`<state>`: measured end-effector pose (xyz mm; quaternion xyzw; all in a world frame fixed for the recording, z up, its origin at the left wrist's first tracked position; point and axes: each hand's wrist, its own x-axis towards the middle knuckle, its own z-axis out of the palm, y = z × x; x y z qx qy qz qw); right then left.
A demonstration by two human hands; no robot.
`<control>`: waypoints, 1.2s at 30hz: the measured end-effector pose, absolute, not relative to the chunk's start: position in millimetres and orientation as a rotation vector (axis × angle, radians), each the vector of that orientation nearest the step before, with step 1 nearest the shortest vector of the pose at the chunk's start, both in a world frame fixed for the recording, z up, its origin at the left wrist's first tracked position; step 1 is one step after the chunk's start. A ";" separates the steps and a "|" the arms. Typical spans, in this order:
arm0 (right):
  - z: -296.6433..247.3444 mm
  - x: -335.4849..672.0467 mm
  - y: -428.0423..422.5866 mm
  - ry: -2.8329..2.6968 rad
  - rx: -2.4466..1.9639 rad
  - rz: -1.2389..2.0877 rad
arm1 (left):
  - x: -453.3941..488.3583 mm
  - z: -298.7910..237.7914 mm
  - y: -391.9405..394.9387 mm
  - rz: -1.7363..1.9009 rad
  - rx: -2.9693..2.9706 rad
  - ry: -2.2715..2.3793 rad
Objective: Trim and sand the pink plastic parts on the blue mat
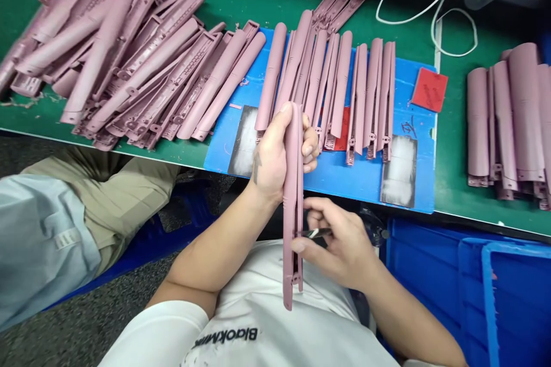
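Observation:
My left hand (279, 152) is wrapped round the upper part of a long pink plastic housing (293, 206), which looks like a hair straightener shell. The piece stands nearly upright in the picture, its open slot turned to the right. Low on that slot, my right hand (340, 241) grips a small knife (316, 233) with a dark body and a shiny tip. The tip is at the slot's edge, and my right thumb rests against the housing. Part of the knife is hidden by my fingers. Behind my left hand, several similar pink housings (340, 80) lie side by side on a blue board (327, 178).
A large heap of pink housings (129, 57) covers the green table (185, 155) at left, with plastic shavings around it. More housings (525, 114) lie at right. A red card (430, 90), a white cable (434, 17), blue crates (486, 275) and a seated person's leg (124, 195) are nearby.

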<state>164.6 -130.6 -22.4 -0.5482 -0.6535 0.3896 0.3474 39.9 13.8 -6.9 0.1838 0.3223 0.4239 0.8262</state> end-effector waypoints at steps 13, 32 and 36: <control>0.7 199.9 -92.0 -1.849 -1.524 0.372 | 48.2 -14.6 5.1 0.928 0.400 0.528; 12.3 200.6 -62.0 -2.179 -1.357 -0.138 | 41.9 -13.7 -6.4 0.902 0.458 0.599; 12.2 200.6 -76.5 -2.218 -1.364 -0.133 | 41.3 -13.4 -5.5 0.913 0.476 0.608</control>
